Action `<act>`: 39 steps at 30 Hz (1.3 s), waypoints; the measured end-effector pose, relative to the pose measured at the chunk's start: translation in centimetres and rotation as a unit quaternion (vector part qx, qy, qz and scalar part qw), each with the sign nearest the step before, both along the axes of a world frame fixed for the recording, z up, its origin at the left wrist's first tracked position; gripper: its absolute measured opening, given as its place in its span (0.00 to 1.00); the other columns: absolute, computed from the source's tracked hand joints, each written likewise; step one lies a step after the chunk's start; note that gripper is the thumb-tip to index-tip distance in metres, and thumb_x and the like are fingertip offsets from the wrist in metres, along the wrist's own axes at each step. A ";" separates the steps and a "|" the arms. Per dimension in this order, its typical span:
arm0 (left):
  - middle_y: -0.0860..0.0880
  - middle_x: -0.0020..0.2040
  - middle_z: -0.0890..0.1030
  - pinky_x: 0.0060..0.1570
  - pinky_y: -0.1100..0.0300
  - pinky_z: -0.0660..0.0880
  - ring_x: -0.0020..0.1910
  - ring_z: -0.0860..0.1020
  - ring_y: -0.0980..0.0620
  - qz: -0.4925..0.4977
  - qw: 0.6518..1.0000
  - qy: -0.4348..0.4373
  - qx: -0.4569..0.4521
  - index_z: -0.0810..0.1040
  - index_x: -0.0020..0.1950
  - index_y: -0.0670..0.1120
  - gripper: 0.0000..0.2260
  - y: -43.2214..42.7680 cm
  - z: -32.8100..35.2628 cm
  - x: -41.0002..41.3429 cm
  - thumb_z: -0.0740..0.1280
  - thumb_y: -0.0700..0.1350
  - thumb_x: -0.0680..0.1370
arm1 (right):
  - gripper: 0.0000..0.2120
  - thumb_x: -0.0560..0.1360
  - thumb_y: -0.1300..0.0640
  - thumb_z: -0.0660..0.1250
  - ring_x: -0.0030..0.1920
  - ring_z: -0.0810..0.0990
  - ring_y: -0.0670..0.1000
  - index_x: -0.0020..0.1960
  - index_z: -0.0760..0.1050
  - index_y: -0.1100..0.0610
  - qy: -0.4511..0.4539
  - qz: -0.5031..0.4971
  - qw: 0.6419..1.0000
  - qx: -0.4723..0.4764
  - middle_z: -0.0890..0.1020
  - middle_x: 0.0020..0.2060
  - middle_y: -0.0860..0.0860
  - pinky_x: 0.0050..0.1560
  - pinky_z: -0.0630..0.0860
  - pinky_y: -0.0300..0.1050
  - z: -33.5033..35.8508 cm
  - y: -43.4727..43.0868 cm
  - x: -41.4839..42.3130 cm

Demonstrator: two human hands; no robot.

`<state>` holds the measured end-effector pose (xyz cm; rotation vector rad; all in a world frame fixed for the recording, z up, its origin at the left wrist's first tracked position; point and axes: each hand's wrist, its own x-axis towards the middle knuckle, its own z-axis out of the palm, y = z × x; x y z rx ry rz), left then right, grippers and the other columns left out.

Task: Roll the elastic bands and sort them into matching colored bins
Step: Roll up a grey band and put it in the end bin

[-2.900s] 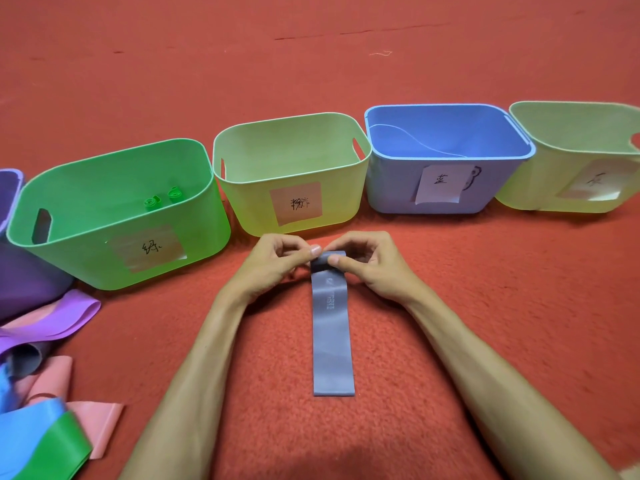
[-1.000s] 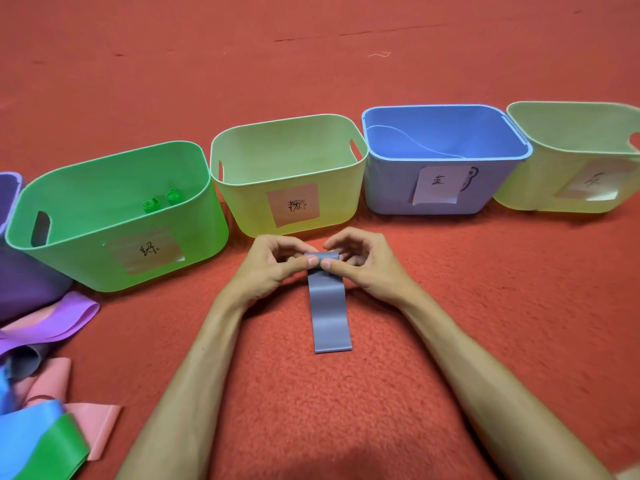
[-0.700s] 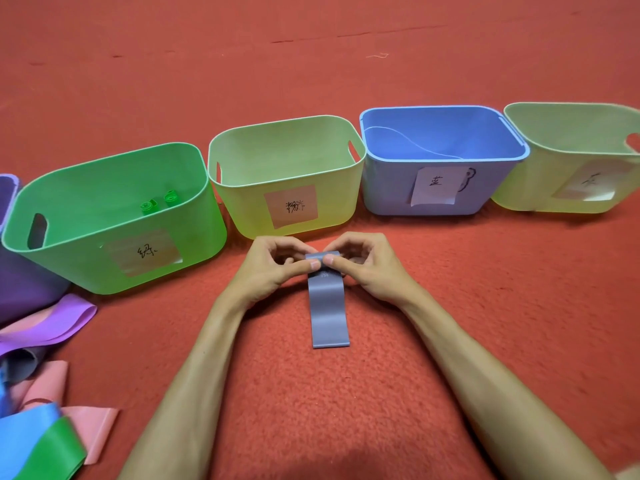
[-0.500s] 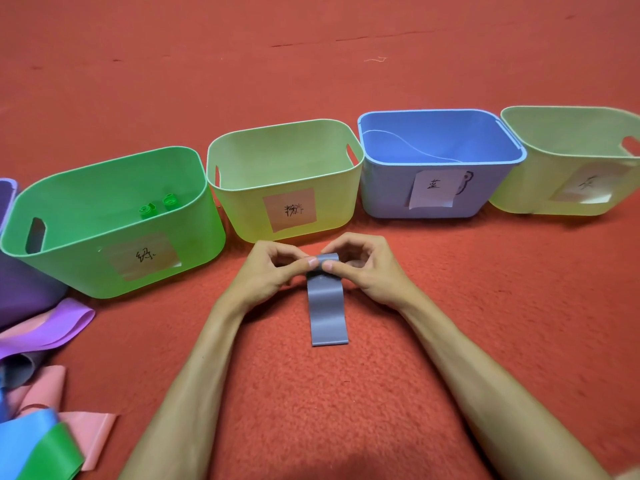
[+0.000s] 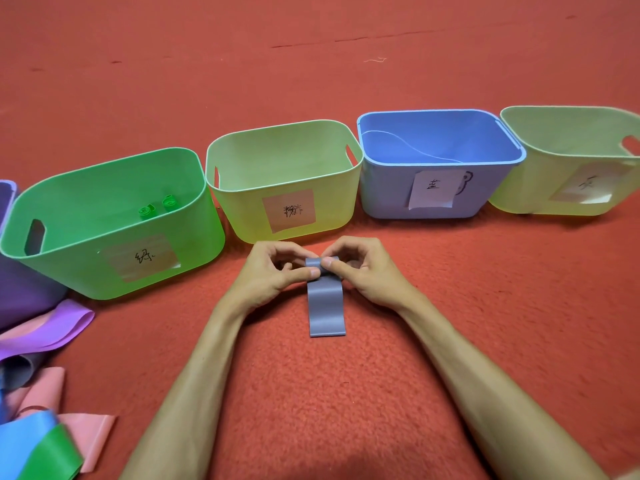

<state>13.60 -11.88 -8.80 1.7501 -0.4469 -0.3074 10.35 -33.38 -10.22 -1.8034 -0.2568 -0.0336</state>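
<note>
Centre of frame: left hand and right hand both pinch the rolled end of the grey band; its loose tail lies flat on the red carpet. Green bin at left holds two green rolls.

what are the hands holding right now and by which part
Left hand and right hand pinch the grey elastic band at its rolled far end.

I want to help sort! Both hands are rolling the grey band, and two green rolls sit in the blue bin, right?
Wrong bin. The head view shows the two green rolls in the green bin. The left hand and right hand are rolling the grey band.
</note>
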 end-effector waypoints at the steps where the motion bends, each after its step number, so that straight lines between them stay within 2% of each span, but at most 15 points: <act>1: 0.52 0.40 0.86 0.39 0.58 0.64 0.36 0.71 0.48 -0.002 1.000 -0.003 0.006 0.87 0.50 0.44 0.08 0.0 0.0 0.0 0.79 0.40 0.73 | 0.03 0.77 0.56 0.74 0.41 0.81 0.48 0.48 0.84 0.56 -0.003 -0.002 1.000 0.009 0.87 0.41 0.54 0.40 0.75 0.53 0.0 0.0 -0.1; 3: 0.55 0.36 0.82 0.35 0.61 0.62 0.34 0.66 0.49 -0.016 1.000 -0.012 0.022 0.87 0.50 0.44 0.05 0.1 0.1 0.0 0.78 0.42 0.75 | 0.03 0.77 0.60 0.75 0.42 0.81 0.49 0.49 0.83 0.59 -0.004 -0.001 0.999 0.033 0.86 0.42 0.55 0.42 0.75 0.53 0.2 0.0 -0.2; 5: 0.53 0.36 0.81 0.33 0.65 0.64 0.33 0.69 0.54 -0.026 0.999 -0.010 0.026 0.86 0.48 0.43 0.05 0.0 0.2 -0.1 0.75 0.44 0.78 | 0.04 0.77 0.63 0.75 0.43 0.81 0.50 0.51 0.83 0.62 -0.003 0.000 0.999 0.053 0.86 0.43 0.58 0.44 0.76 0.54 0.2 0.0 -0.2; 8: 0.46 0.36 0.78 0.31 0.62 0.63 0.35 0.67 0.48 -0.032 0.999 0.007 0.014 0.86 0.49 0.43 0.05 0.1 0.2 0.0 0.74 0.45 0.79 | 0.06 0.76 0.63 0.76 0.44 0.81 0.52 0.51 0.82 0.62 -0.003 0.003 0.998 0.057 0.85 0.45 0.62 0.46 0.78 0.61 0.2 0.2 -0.3; 10: 0.46 0.36 0.75 0.31 0.62 0.61 0.35 0.65 0.48 -0.034 0.999 0.009 0.008 0.86 0.50 0.43 0.05 0.2 0.0 0.1 0.74 0.44 0.79 | 0.08 0.75 0.60 0.77 0.44 0.81 0.52 0.51 0.82 0.59 -0.005 0.001 0.999 0.043 0.85 0.45 0.60 0.46 0.79 0.63 0.1 0.2 -0.3; 13: 0.47 0.36 0.73 0.33 0.60 0.61 0.35 0.63 0.48 -0.035 0.999 0.003 -0.007 0.86 0.52 0.44 0.05 0.4 -0.1 0.3 0.75 0.44 0.78 | 0.11 0.74 0.49 0.76 0.42 0.82 0.52 0.51 0.81 0.54 -0.016 -0.018 1.000 -0.009 0.85 0.44 0.54 0.45 0.80 0.58 0.0 0.2 -0.3; 15: 0.48 0.37 0.76 0.37 0.55 0.61 0.37 0.64 0.46 -0.032 0.999 -0.002 -0.013 0.86 0.53 0.43 0.08 0.5 -0.2 0.4 0.76 0.45 0.77 | 0.10 0.76 0.46 0.73 0.41 0.83 0.56 0.49 0.82 0.53 -0.017 -0.028 0.999 -0.034 0.86 0.42 0.52 0.45 0.79 0.56 0.1 0.3 -0.3; 18: 0.57 0.34 0.77 0.35 0.61 0.61 0.34 0.64 0.54 -0.003 1.000 -0.013 -0.005 0.86 0.53 0.42 0.06 0.4 -0.2 0.3 0.76 0.40 0.76 | 0.06 0.79 0.51 0.71 0.37 0.80 0.53 0.47 0.82 0.53 -0.013 -0.020 0.999 -0.040 0.86 0.40 0.53 0.40 0.77 0.53 0.1 0.3 -0.2; 20: 0.54 0.36 0.78 0.33 0.62 0.61 0.33 0.62 0.52 0.003 1.000 -0.021 0.004 0.86 0.53 0.43 0.08 0.3 -0.3 0.3 0.78 0.39 0.75 | 0.04 0.78 0.54 0.72 0.37 0.78 0.48 0.48 0.82 0.54 -0.007 -0.008 1.000 -0.019 0.86 0.40 0.55 0.39 0.75 0.50 0.1 0.2 -0.1; 22: 0.50 0.38 0.77 0.33 0.62 0.61 0.34 0.62 0.49 -0.004 1.000 -0.025 0.010 0.86 0.53 0.45 0.08 0.3 -0.2 0.3 0.78 0.41 0.75 | 0.04 0.77 0.54 0.73 0.40 0.80 0.49 0.49 0.82 0.55 -0.004 -0.003 1.000 0.009 0.86 0.42 0.56 0.42 0.76 0.51 0.0 0.2 -0.1; 27: 0.52 0.37 0.79 0.31 0.66 0.63 0.34 0.69 0.56 -0.043 0.999 0.020 0.000 0.84 0.52 0.40 0.06 0.0 0.1 0.0 0.72 0.42 0.80 | 0.06 0.77 0.58 0.75 0.44 0.83 0.50 0.51 0.81 0.59 -0.015 0.004 0.999 0.028 0.86 0.44 0.57 0.45 0.78 0.53 0.0 0.1 -0.3; 29: 0.51 0.37 0.77 0.31 0.66 0.62 0.34 0.66 0.52 -0.046 0.999 0.023 -0.002 0.84 0.53 0.41 0.05 0.2 0.0 0.2 0.72 0.41 0.80 | 0.06 0.76 0.59 0.76 0.44 0.82 0.49 0.51 0.81 0.58 -0.024 0.002 1.000 0.016 0.85 0.44 0.57 0.44 0.79 0.53 0.1 0.2 -0.3; 32: 0.55 0.35 0.73 0.31 0.66 0.61 0.33 0.63 0.57 -0.045 0.999 0.015 -0.004 0.85 0.54 0.42 0.06 0.4 -0.3 0.4 0.74 0.42 0.78 | 0.07 0.74 0.56 0.76 0.41 0.81 0.49 0.50 0.81 0.55 -0.024 -0.002 1.000 -0.005 0.85 0.43 0.55 0.44 0.80 0.55 0.0 0.2 -0.3; 35: 0.58 0.33 0.73 0.32 0.64 0.60 0.33 0.62 0.57 -0.037 0.999 0.015 -0.015 0.84 0.55 0.41 0.10 0.5 -0.3 0.4 0.75 0.44 0.76 | 0.07 0.75 0.52 0.76 0.36 0.77 0.47 0.48 0.80 0.53 -0.025 -0.013 0.999 -0.033 0.84 0.40 0.56 0.39 0.78 0.49 0.1 0.2 -0.3; 39: 0.59 0.31 0.75 0.33 0.64 0.60 0.32 0.62 0.57 -0.017 1.000 -0.007 0.003 0.85 0.54 0.42 0.09 0.4 -0.3 0.4 0.77 0.39 0.75 | 0.03 0.78 0.55 0.74 0.35 0.75 0.46 0.48 0.81 0.54 -0.020 -0.006 1.000 -0.019 0.83 0.37 0.54 0.36 0.73 0.42 0.1 0.2 -0.2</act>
